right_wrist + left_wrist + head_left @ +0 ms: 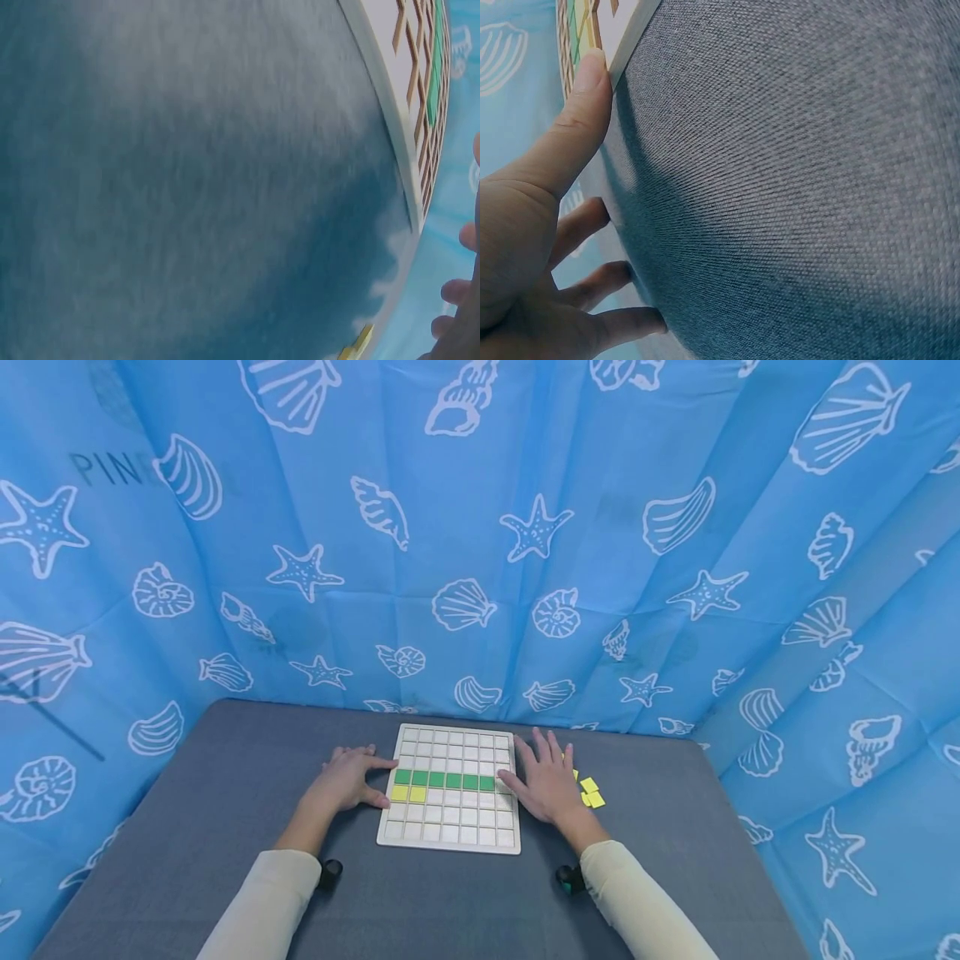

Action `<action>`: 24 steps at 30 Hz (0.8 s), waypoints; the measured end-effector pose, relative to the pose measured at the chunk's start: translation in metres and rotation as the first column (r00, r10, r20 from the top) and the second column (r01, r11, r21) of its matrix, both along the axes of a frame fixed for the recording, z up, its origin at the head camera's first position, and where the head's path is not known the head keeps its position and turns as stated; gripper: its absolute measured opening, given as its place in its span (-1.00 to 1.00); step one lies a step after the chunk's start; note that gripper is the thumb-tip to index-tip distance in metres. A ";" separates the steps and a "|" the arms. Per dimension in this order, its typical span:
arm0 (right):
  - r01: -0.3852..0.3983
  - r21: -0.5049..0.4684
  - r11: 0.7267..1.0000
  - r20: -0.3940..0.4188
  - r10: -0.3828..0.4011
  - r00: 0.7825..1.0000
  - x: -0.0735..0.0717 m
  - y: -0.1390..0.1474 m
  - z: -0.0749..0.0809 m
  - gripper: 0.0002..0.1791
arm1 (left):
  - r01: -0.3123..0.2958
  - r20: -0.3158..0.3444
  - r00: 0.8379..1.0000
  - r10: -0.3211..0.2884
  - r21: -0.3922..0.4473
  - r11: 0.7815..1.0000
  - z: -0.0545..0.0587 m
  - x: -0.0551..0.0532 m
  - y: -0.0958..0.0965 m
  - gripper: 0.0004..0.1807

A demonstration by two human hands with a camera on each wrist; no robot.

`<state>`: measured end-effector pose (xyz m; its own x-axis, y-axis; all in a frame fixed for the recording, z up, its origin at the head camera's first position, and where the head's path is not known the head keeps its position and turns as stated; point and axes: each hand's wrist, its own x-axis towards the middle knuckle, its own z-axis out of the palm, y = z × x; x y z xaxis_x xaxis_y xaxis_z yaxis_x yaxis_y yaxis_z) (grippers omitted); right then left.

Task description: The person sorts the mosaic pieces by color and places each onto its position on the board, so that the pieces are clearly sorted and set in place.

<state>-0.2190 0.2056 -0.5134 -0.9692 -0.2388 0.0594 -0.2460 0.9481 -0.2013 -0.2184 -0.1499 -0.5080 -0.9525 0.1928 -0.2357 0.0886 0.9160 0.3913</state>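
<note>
A white square grid board (448, 847) lies flat on the table. One of its rows carries a line of green tiles (445, 780) from the left side. Just below, two yellow tiles (408, 794) fill the leftmost cells. My left hand (349, 781) is at the board's left edge, its thumb (591, 75) touching the rim and the other fingers spread. On the opposite side, my right hand (550, 783) is spread palm down, its thumb reaching over the right rim near the end of the green row. It holds nothing.
Several loose yellow tiles (592, 793) lie on the table right of the board, partly hidden behind the right hand. The grey cloth-covered table (435, 910) ends at the back against a blue curtain (480, 527) printed with shells and starfish.
</note>
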 end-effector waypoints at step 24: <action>0.168 -0.230 0.959 0.024 -0.167 0.986 -0.012 0.061 -0.008 -0.40 | -0.003 0.000 1.000 0.003 -0.006 1.000 0.002 0.001 0.001 -0.15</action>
